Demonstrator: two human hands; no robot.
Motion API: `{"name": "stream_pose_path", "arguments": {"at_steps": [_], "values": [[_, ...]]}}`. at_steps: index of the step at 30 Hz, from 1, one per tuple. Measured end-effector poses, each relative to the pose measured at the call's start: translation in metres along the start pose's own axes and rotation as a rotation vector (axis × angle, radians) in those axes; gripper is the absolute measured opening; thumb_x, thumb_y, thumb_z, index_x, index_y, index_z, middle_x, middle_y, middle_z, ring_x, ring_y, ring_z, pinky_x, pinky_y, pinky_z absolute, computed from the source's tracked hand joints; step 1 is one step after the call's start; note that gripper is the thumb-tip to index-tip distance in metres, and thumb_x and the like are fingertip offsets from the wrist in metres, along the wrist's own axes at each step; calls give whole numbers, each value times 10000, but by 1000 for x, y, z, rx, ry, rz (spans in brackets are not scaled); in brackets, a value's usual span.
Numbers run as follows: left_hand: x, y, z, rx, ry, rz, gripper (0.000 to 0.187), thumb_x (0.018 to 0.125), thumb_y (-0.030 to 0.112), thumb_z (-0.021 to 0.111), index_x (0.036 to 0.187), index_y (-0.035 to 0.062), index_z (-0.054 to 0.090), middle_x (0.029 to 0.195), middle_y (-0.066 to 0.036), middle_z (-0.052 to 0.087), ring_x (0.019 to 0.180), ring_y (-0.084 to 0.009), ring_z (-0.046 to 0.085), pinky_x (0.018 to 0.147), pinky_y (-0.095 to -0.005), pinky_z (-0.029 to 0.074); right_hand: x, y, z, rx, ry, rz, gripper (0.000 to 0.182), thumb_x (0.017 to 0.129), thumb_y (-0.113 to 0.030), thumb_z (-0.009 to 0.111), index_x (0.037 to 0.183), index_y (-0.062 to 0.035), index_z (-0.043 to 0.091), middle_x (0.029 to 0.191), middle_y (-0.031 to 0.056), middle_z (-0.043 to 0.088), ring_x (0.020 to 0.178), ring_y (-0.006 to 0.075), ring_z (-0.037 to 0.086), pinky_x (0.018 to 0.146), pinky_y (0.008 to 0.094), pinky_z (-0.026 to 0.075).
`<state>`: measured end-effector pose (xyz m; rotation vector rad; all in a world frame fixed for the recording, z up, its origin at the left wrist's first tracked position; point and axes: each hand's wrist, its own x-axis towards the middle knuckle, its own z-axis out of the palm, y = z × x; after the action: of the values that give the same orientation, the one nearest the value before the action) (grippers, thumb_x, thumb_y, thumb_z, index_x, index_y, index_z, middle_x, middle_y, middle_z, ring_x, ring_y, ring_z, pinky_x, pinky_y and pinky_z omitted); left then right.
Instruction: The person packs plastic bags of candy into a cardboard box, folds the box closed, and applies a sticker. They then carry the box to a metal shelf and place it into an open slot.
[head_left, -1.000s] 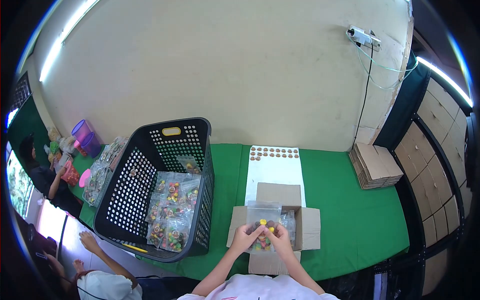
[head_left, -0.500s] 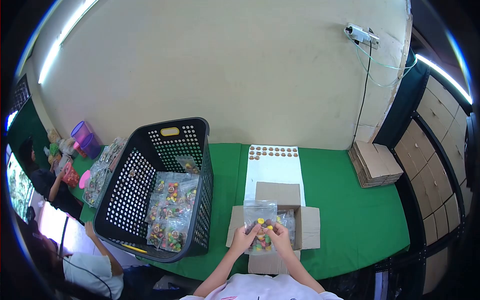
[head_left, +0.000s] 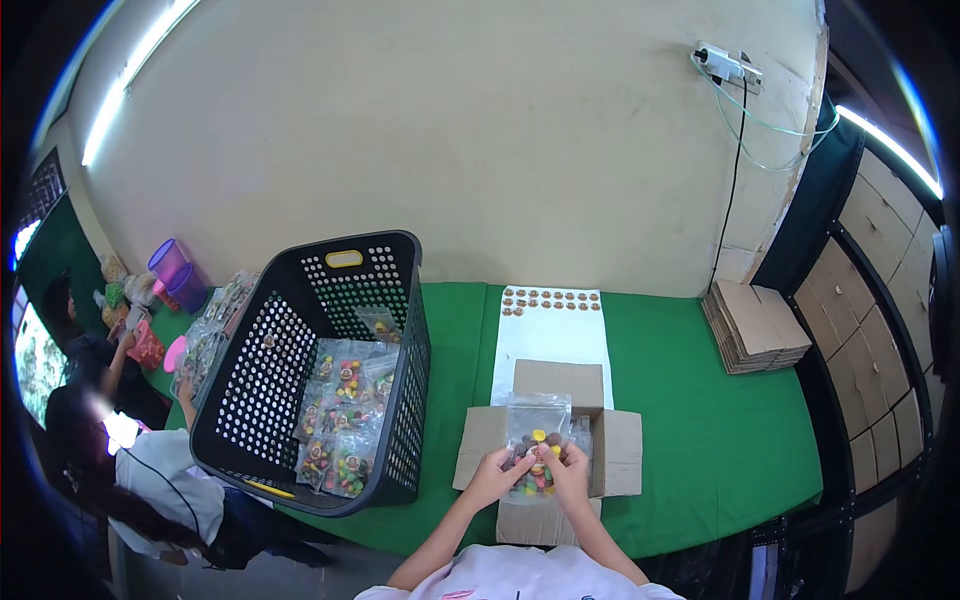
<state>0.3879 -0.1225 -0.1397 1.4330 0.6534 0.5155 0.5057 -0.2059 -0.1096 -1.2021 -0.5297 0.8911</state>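
Both my hands hold a clear plastic bag of coloured candies [head_left: 536, 425] upright over an open cardboard box [head_left: 617, 452] on the green table [head_left: 700, 430]. My left hand [head_left: 493, 476] grips the bag's lower left side. Gripping its lower right side is my right hand [head_left: 571, 472]. More clear bags lie inside the box behind the held one.
A black perforated basket [head_left: 275, 370] with several candy bags stands left of the box. A white sticker sheet [head_left: 551, 330] lies behind the box. Flat cardboard is stacked [head_left: 752, 327] at the right. Two other people [head_left: 150, 480] are at the left end, near purple cups [head_left: 177, 275].
The bag has shifted slightly right and up in my hands. The person at the lower left has risen and moved closer to the basket.
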Motion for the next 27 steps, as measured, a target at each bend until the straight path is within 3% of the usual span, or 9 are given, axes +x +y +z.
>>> {"name": "stream_pose_path", "arguments": {"at_steps": [1, 4, 7, 10, 16, 19, 25, 27], "values": [[2, -4, -2, -10, -37, -25, 214, 873, 179, 587, 1001, 8, 584, 797, 27, 591, 713, -28, 542, 582, -189, 438, 0, 0, 0, 8, 3, -5, 157, 856, -154, 609, 893, -5, 578, 762, 40, 611, 574, 60, 537, 471, 194, 416], [-2, 6, 1, -84, -12, 50, 210, 865, 228, 600, 879, 19, 590, 742, 42, 555, 649, -12, 477, 546, -187, 396, 4, 5, -4, -24, -1, 5, 163, 861, -168, 605, 871, -8, 577, 755, 36, 609, 573, 59, 535, 461, 191, 406], [-3, 1, -1, -161, -27, 17, 209, 868, 217, 595, 928, 17, 592, 782, 43, 563, 662, -14, 485, 559, -184, 404, 10, 20, -8, -31, 3, -5, 173, 864, -178, 601, 859, -7, 573, 743, 34, 604, 579, 58, 535, 465, 194, 409], [-7, 11, 2, -134, 37, -29, 233, 870, 231, 592, 955, 14, 598, 786, 36, 577, 672, -20, 503, 564, -189, 412, 7, 16, -6, -3, -11, 22, 192, 855, -174, 613, 917, 1, 566, 764, 32, 601, 598, 59, 541, 478, 191, 420], [-3, 26, 7, 107, 216, 85, 287, 876, 277, 578, 829, 1, 639, 656, 19, 576, 609, -38, 516, 530, -205, 415, -4, 0, -1, -23, -128, 22, 284, 838, -156, 633, 1050, 4, 533, 826, 29, 600, 635, 61, 557, 509, 187, 450], [-1, 26, 9, 141, 219, 89, 311, 876, 284, 578, 777, -5, 641, 607, 21, 556, 567, -43, 500, 511, -211, 408, -1, 6, -3, -23, -45, 31, 254, 846, -155, 620, 1036, -6, 544, 814, 29, 599, 631, 60, 557, 504, 190, 454], [0, 23, 5, 42, 107, 36, 322, 877, 314, 577, 858, -1, 637, 634, 29, 556, 567, -33, 487, 504, -204, 395, 2, 8, -11, 35, -81, 56, 201, 871, -163, 585, 999, -9, 562, 811, 32, 598, 615, 59, 559, 463, 195, 450], [1, 17, 6, -92, 94, -11, 307, 872, 309, 588, 899, 5, 628, 678, 31, 565, 597, -26, 492, 515, -195, 392, 2, 3, -13, 27, -91, 59, 194, 871, -157, 584, 999, -14, 554, 808, 28, 598, 631, 61, 558, 507, 198, 452]]}}
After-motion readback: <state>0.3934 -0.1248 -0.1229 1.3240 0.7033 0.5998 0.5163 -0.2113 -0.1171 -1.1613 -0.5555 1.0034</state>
